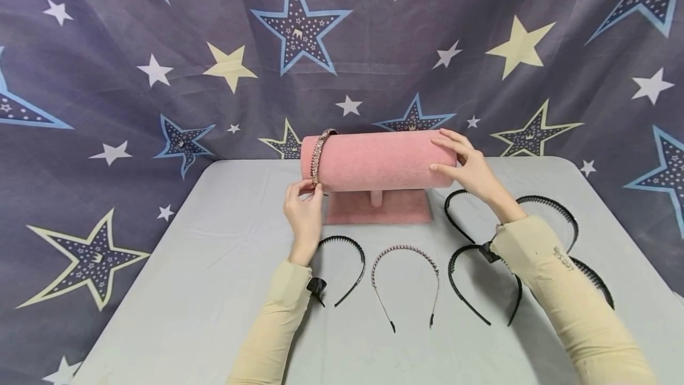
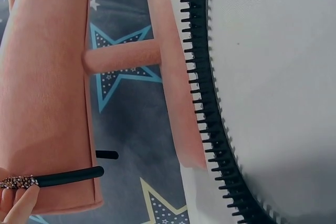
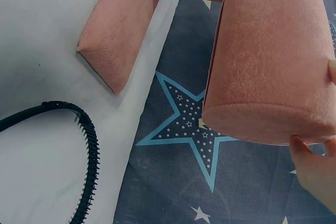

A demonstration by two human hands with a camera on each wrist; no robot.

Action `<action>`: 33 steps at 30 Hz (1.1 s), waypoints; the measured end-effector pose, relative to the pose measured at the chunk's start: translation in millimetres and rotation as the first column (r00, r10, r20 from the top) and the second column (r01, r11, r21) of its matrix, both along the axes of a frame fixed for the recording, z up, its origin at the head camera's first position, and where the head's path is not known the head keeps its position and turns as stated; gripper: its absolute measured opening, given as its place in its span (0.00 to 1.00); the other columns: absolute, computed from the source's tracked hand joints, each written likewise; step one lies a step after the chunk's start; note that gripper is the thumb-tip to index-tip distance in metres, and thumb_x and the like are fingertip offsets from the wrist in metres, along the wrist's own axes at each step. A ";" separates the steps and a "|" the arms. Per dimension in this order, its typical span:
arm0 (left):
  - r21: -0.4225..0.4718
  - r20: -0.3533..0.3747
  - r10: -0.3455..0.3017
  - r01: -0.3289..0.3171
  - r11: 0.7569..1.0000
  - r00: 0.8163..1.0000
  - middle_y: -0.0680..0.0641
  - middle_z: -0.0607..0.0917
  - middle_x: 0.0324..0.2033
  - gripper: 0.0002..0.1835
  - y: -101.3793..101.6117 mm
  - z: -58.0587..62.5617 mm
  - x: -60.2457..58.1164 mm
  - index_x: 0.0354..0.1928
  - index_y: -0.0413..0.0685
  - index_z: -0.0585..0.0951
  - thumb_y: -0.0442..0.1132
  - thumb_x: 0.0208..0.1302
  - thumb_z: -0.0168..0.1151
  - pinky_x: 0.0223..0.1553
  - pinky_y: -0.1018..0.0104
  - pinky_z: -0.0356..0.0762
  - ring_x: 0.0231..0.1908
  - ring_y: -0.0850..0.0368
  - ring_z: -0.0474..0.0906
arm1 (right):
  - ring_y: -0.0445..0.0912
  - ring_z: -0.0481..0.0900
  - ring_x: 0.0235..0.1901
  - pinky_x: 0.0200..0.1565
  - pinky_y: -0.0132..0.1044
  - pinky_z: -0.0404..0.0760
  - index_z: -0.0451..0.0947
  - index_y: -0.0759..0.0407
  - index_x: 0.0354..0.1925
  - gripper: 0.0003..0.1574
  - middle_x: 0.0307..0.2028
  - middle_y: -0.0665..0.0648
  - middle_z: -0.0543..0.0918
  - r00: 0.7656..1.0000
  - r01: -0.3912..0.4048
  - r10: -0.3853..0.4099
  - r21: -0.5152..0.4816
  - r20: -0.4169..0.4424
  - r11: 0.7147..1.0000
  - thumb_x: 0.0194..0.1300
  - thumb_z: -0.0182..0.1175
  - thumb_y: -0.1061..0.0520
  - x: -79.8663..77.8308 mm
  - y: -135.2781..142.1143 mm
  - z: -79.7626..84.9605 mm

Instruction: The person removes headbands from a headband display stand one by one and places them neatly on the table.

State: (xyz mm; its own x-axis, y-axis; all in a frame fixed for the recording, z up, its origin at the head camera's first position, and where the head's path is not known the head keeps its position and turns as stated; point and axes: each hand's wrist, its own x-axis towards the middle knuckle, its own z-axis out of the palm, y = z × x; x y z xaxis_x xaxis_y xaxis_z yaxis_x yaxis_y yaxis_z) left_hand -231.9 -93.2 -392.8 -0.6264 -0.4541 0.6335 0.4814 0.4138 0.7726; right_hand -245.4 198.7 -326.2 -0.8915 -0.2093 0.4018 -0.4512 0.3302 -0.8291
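Observation:
A pink fabric headband stand [image 1: 385, 162], a padded roll on a post and flat base, stands at the back of the table. Round its left end sits a beaded headband [image 1: 317, 159]. My left hand [image 1: 303, 215] pinches that headband low on the front of the roll. In the left wrist view the headband's plain black tips [image 2: 79, 176] reach past the roll's underside. At the other end of the roll, my right hand [image 1: 472, 174] grips it, thumb on the front and fingers over the top. The right wrist view shows fingers [image 3: 307, 166] at the roll's end edge.
Nearest the stand's front lie a black toothed headband [image 1: 357, 248] with a bow and a thin beaded headband [image 1: 404, 248]. Several black headbands [image 1: 453, 260] lie at the right, partly under my right forearm. A star-print cloth [image 1: 299, 100] hangs behind the white table [image 1: 187, 290].

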 end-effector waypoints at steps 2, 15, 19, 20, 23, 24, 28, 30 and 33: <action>-0.002 -0.001 0.008 -0.008 1.000 1.000 0.39 0.76 0.27 0.05 -1.5 0.4 0.2 0.29 0.31 0.78 0.26 0.48 0.61 0.30 0.71 0.80 0.29 0.49 0.77 | 0.53 0.55 0.62 0.63 0.42 0.55 0.68 0.70 0.55 0.31 0.63 0.61 0.57 1.000 -0.005 0.005 -0.008 -0.004 1.000 0.50 0.61 0.70 -3.0 1.7 -3.2; 0.015 0.016 0.044 -0.044 0.999 0.999 0.39 0.77 0.28 0.06 -10.8 0.0 -0.8 0.30 0.30 0.78 0.26 0.48 0.61 0.30 0.72 0.79 0.30 0.49 0.77 | 0.48 0.57 0.62 0.62 0.33 0.58 0.69 0.65 0.55 0.32 0.63 0.56 0.58 1.000 -0.008 0.008 -0.015 -0.027 1.000 0.49 0.63 0.67 -14.5 7.1 -15.2; 0.025 0.023 0.060 -0.061 0.998 0.998 0.38 0.77 0.27 0.05 -15.6 -0.7 -1.4 0.29 0.30 0.78 0.25 0.47 0.61 0.30 0.68 0.80 0.29 0.48 0.77 | 0.52 0.57 0.62 0.62 0.37 0.58 0.68 0.70 0.54 0.31 0.62 0.60 0.58 1.000 -0.019 0.019 -0.030 -0.021 0.999 0.49 0.62 0.70 -6.0 2.8 -6.5; 0.028 0.024 0.062 -0.062 0.998 0.998 0.38 0.77 0.27 0.05 -16.8 -1.0 -1.8 0.29 0.30 0.78 0.25 0.47 0.61 0.30 0.66 0.80 0.29 0.48 0.77 | 0.52 0.57 0.62 0.62 0.38 0.58 0.68 0.70 0.54 0.31 0.62 0.61 0.58 1.000 -0.020 0.019 -0.033 -0.019 0.999 0.49 0.62 0.70 -4.5 2.2 -5.2; 0.033 0.020 0.059 -0.060 0.998 0.998 0.37 0.78 0.27 0.05 -19.4 -0.8 -1.9 0.29 0.30 0.79 0.24 0.47 0.61 0.31 0.64 0.80 0.29 0.47 0.77 | 0.51 0.57 0.62 0.62 0.36 0.58 0.68 0.69 0.55 0.31 0.63 0.60 0.58 1.000 -0.017 0.016 -0.026 -0.020 1.000 0.50 0.62 0.69 -7.1 3.8 -7.9; 0.034 0.019 0.059 -0.060 0.998 0.998 0.37 0.78 0.27 0.05 -20.0 -0.5 -1.7 0.29 0.30 0.79 0.24 0.46 0.61 0.31 0.64 0.80 0.29 0.47 0.77 | 0.50 0.57 0.62 0.62 0.36 0.58 0.69 0.68 0.55 0.31 0.63 0.58 0.58 1.000 -0.014 0.013 -0.023 -0.019 1.000 0.50 0.62 0.68 -9.1 4.9 -9.9; 0.017 0.025 0.081 -0.081 0.997 0.996 0.39 0.78 0.27 0.05 -21.9 0.7 -2.0 0.29 0.31 0.79 0.26 0.47 0.62 0.30 0.64 0.80 0.29 0.48 0.77 | 0.46 0.57 0.62 0.62 0.35 0.58 0.69 0.64 0.56 0.32 0.63 0.54 0.58 1.000 -0.011 0.011 -0.007 -0.025 1.000 0.50 0.63 0.65 -17.4 9.6 -18.5; 0.009 0.031 0.095 -0.096 0.995 0.995 0.40 0.79 0.26 0.05 -23.1 0.2 -2.6 0.29 0.32 0.79 0.27 0.46 0.62 0.31 0.65 0.79 0.29 0.49 0.77 | 0.46 0.56 0.62 0.62 0.36 0.57 0.69 0.63 0.56 0.32 0.63 0.53 0.58 1.000 -0.008 0.008 0.000 -0.024 1.000 0.50 0.63 0.64 -18.6 10.5 -20.0; 0.002 0.042 0.115 -0.115 0.993 0.993 0.41 0.79 0.26 0.05 -25.5 -1.4 -4.2 0.29 0.33 0.80 0.28 0.46 0.63 0.34 0.64 0.76 0.28 0.49 0.77 | 0.46 0.56 0.62 0.63 0.38 0.57 0.69 0.62 0.56 0.32 0.63 0.53 0.58 1.000 -0.007 0.008 0.008 -0.026 1.000 0.50 0.64 0.63 -19.4 11.4 -21.0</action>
State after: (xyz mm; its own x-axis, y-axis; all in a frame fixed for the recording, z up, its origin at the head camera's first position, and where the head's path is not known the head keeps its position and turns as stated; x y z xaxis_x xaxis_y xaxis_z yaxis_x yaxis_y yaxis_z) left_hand -236.2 -118.7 -394.2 -0.5960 -0.5271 0.6057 0.3981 0.4611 0.7930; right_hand -264.8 210.0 -347.1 -0.8792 -0.2191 0.4232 -0.4751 0.3333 -0.8144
